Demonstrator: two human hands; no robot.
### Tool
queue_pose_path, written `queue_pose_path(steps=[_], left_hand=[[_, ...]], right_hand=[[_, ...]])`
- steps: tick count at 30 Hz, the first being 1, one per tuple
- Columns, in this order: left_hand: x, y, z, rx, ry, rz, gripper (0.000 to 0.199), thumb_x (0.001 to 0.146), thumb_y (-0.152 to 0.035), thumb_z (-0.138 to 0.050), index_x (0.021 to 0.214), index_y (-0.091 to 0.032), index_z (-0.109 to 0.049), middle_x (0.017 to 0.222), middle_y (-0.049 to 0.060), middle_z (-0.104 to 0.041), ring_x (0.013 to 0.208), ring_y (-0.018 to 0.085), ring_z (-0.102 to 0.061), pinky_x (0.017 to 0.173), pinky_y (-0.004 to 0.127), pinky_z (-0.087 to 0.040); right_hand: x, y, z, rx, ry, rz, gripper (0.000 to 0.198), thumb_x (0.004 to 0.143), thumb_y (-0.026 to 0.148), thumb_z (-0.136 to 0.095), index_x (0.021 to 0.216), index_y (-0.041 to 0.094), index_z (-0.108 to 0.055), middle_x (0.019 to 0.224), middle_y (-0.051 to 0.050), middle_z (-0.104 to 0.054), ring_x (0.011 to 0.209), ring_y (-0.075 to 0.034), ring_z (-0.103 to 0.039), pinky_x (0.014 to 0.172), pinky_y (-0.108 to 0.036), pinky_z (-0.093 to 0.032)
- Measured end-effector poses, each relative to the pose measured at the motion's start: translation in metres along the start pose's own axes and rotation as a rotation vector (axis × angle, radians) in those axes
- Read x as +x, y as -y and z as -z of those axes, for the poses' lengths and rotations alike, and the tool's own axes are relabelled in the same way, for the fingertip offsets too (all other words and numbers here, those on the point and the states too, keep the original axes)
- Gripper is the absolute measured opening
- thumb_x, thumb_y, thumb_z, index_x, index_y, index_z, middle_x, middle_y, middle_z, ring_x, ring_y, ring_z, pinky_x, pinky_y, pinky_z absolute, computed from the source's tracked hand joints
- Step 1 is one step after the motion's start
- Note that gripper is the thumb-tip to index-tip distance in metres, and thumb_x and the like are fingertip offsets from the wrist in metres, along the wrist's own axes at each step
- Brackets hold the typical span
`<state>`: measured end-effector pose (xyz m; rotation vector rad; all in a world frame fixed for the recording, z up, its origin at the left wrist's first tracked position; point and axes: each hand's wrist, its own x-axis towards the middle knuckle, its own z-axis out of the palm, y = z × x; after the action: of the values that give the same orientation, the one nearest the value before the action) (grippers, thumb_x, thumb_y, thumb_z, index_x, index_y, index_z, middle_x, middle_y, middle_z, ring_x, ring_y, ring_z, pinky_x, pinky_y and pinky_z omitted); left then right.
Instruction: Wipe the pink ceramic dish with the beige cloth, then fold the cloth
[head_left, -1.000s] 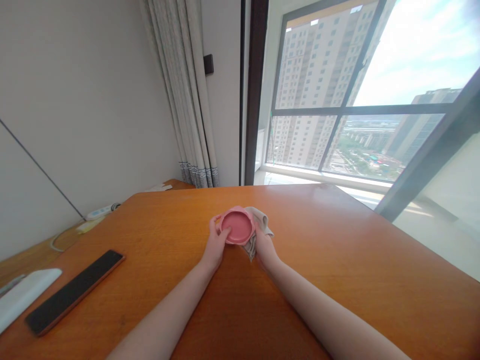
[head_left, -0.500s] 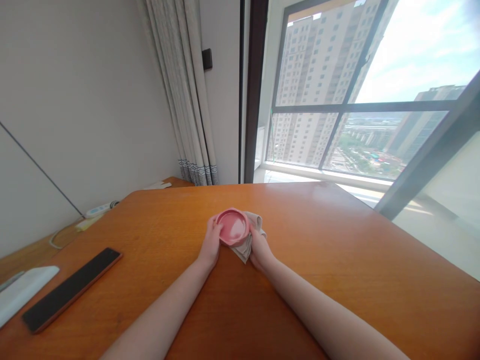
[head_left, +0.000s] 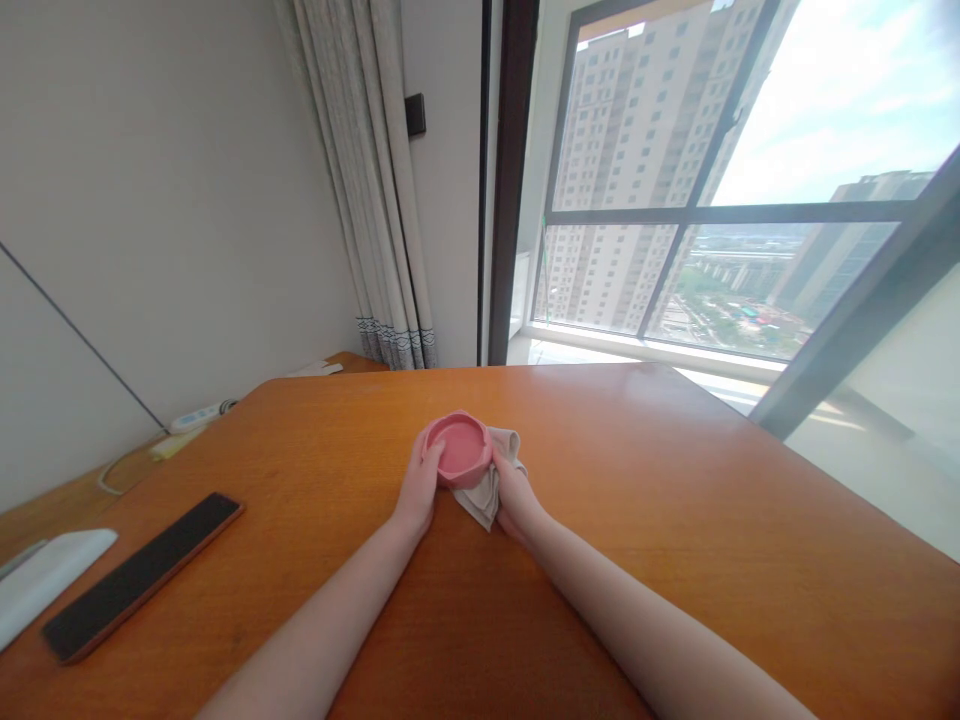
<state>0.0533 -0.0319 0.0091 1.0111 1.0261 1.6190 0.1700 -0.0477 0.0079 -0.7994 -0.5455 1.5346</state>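
Note:
A small pink bowl (head_left: 460, 446) is held just above the orange wooden table (head_left: 675, 520), tilted toward me so its inside shows. My left hand (head_left: 416, 490) grips its left rim. My right hand (head_left: 510, 495) presses a beige cloth (head_left: 487, 490) against the bowl's right side and underside. The cloth hangs down below the bowl and bunches behind it.
A long black flat object (head_left: 139, 577) lies on the table at the left, with a white object (head_left: 45, 585) beside it at the edge. A power strip and cable (head_left: 196, 415) sit by the wall. Curtains (head_left: 379, 180) and a large window (head_left: 712, 200) stand beyond the table.
The bowl has tilted from nearly facing me to more upright and shifted slightly left and toward me. The cloth has slid lower under the bowl with my right hand.

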Motion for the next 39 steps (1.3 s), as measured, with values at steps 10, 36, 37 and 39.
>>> queue_pose_path(steps=[10,36,37,39], left_hand=[[-0.005,0.005,-0.007,-0.078,0.064,0.134,0.031,0.077,-0.035,-0.055,0.102,-0.017,-0.058,0.113,0.008,-0.059,0.106,0.019,-0.053,0.095,0.032,-0.038],[-0.003,0.005,0.0,-0.084,-0.039,0.167,0.026,0.072,-0.034,-0.06,0.09,-0.016,-0.061,0.089,0.002,-0.063,0.081,0.016,-0.057,0.077,0.03,-0.046],[-0.005,0.006,-0.002,-0.09,-0.019,0.219,0.026,0.072,-0.035,-0.06,0.09,-0.016,-0.061,0.086,0.002,-0.062,0.077,0.015,-0.056,0.075,0.03,-0.046],[-0.007,0.01,-0.003,-0.067,-0.006,0.229,0.027,0.073,-0.037,-0.059,0.09,-0.017,-0.061,0.085,0.001,-0.062,0.078,0.015,-0.056,0.077,0.031,-0.045]], right_hand=[[0.012,0.012,0.014,-0.121,-0.163,-0.019,0.023,0.073,0.037,-0.061,0.09,0.023,-0.058,0.086,-0.003,-0.068,0.084,-0.017,-0.066,0.067,-0.025,-0.055],[0.003,0.008,0.003,-0.028,-0.13,0.083,0.033,0.069,0.037,-0.066,0.097,0.02,-0.062,0.106,-0.005,-0.068,0.104,-0.02,-0.062,0.082,-0.028,-0.053],[0.004,0.01,0.004,-0.041,-0.144,0.097,0.032,0.069,0.036,-0.065,0.097,0.02,-0.062,0.107,-0.004,-0.068,0.104,-0.02,-0.061,0.082,-0.028,-0.053],[0.006,0.013,0.007,-0.081,-0.15,0.097,0.03,0.07,0.036,-0.064,0.095,0.02,-0.062,0.105,-0.005,-0.069,0.103,-0.021,-0.062,0.081,-0.028,-0.053]])
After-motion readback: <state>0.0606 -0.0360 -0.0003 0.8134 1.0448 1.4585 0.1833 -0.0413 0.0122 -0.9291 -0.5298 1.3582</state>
